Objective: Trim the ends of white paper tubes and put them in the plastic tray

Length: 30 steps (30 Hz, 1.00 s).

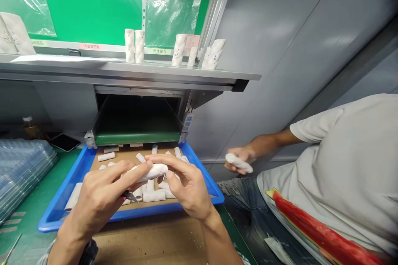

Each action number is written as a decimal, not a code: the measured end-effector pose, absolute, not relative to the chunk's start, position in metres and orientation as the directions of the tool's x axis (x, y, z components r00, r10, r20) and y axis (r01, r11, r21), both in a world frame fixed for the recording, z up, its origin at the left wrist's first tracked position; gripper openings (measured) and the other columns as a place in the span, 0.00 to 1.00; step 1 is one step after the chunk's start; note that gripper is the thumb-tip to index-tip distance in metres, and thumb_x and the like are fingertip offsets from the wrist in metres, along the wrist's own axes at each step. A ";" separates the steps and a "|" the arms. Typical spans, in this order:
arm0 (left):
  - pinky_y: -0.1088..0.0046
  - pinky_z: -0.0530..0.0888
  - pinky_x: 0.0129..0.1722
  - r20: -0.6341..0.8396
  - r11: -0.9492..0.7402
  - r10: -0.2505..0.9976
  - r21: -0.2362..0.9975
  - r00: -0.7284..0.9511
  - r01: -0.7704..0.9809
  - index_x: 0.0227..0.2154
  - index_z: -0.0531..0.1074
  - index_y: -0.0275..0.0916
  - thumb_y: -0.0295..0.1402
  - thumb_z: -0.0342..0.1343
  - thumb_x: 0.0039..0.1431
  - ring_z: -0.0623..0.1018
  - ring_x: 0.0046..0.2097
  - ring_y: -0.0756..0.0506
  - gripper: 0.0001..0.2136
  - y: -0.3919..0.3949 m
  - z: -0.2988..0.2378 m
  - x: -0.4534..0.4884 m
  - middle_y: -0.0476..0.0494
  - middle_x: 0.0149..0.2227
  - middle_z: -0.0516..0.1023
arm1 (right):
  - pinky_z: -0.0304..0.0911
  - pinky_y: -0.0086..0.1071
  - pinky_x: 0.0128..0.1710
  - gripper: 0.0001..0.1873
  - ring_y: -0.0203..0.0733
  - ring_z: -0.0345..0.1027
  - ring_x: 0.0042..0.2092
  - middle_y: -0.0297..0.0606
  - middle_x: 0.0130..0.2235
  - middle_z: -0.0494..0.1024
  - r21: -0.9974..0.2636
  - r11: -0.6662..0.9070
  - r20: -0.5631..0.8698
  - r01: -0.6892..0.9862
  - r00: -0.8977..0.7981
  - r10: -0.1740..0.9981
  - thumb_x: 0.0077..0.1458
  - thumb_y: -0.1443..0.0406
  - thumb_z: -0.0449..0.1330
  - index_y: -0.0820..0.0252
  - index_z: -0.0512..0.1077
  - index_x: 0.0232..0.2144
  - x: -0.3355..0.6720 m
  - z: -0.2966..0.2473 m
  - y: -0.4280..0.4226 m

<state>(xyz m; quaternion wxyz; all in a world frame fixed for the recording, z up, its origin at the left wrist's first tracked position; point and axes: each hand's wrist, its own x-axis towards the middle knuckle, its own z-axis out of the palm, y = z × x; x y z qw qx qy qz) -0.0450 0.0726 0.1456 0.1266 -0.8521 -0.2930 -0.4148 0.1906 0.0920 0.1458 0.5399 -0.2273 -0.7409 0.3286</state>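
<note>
My left hand [102, 196] and my right hand [186, 186] together grip one white plastic tube-shaped part [154, 171] above the blue tray [59, 209]. The left hand's fingers are curled, and a small dark tool with a metal tip [130, 196] sticks out from under them. My right hand's fingers wrap round the part's right end. Several more white parts [154, 195] lie loose in the tray, just under my hands.
A co-worker in a grey shirt [345, 173] sits at the right, with a hand [241, 159] holding a white part. Several white parts [135, 45] stand on the metal shelf. A stack of clear plastic trays [21, 169] and a phone [65, 142] are at the left. A green conveyor [137, 137] ends above the tray.
</note>
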 end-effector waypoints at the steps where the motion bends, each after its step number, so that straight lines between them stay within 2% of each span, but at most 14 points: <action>1: 0.81 0.73 0.32 0.779 -0.797 0.396 0.028 0.487 0.604 0.64 0.72 0.40 0.15 0.48 0.68 0.78 0.35 0.51 0.26 0.072 0.146 -0.045 0.43 0.41 0.81 | 0.75 0.32 0.54 0.23 0.42 0.79 0.56 0.32 0.54 0.85 -0.733 0.680 0.652 -0.022 -0.312 0.692 0.66 0.72 0.54 0.49 0.82 0.54 0.191 0.146 0.092; 4: 0.82 0.72 0.31 0.771 -0.795 0.410 0.041 0.486 0.606 0.64 0.72 0.41 0.16 0.48 0.69 0.78 0.35 0.51 0.25 0.072 0.146 -0.046 0.43 0.42 0.81 | 0.75 0.31 0.54 0.26 0.41 0.79 0.56 0.31 0.55 0.85 -0.737 0.675 0.644 -0.036 -0.341 0.685 0.67 0.72 0.50 0.48 0.81 0.55 0.193 0.148 0.091; 8: 0.82 0.72 0.31 0.772 -0.791 0.411 0.038 0.485 0.610 0.64 0.72 0.41 0.18 0.48 0.72 0.77 0.34 0.52 0.23 0.072 0.146 -0.047 0.44 0.40 0.81 | 0.72 0.35 0.61 0.23 0.44 0.77 0.60 0.33 0.58 0.83 -0.733 0.680 0.637 -0.019 -0.370 0.676 0.66 0.70 0.54 0.49 0.80 0.57 0.195 0.150 0.090; 14: 0.81 0.72 0.30 0.766 -0.779 0.424 0.036 0.484 0.626 0.63 0.72 0.42 0.19 0.48 0.73 0.76 0.31 0.52 0.22 0.071 0.145 -0.047 0.45 0.38 0.81 | 0.73 0.36 0.60 0.22 0.43 0.79 0.58 0.33 0.55 0.85 -0.705 0.709 0.664 0.013 -0.341 0.666 0.65 0.72 0.55 0.50 0.81 0.54 0.193 0.148 0.092; 19: 0.82 0.73 0.31 0.759 -0.781 0.434 0.048 0.486 0.622 0.65 0.71 0.43 0.17 0.48 0.69 0.80 0.34 0.52 0.26 0.071 0.145 -0.047 0.45 0.40 0.82 | 0.74 0.34 0.59 0.26 0.42 0.78 0.58 0.32 0.56 0.84 -0.691 0.722 0.668 0.021 -0.361 0.650 0.65 0.73 0.51 0.50 0.80 0.56 0.195 0.149 0.092; 30: 0.82 0.76 0.35 0.767 -0.769 0.427 0.030 0.479 0.638 0.65 0.71 0.45 0.19 0.47 0.72 0.84 0.40 0.50 0.24 0.071 0.141 -0.048 0.43 0.45 0.84 | 0.75 0.39 0.60 0.22 0.45 0.80 0.57 0.34 0.55 0.85 -0.697 0.716 0.662 0.047 -0.343 0.667 0.63 0.72 0.56 0.51 0.82 0.53 0.193 0.151 0.091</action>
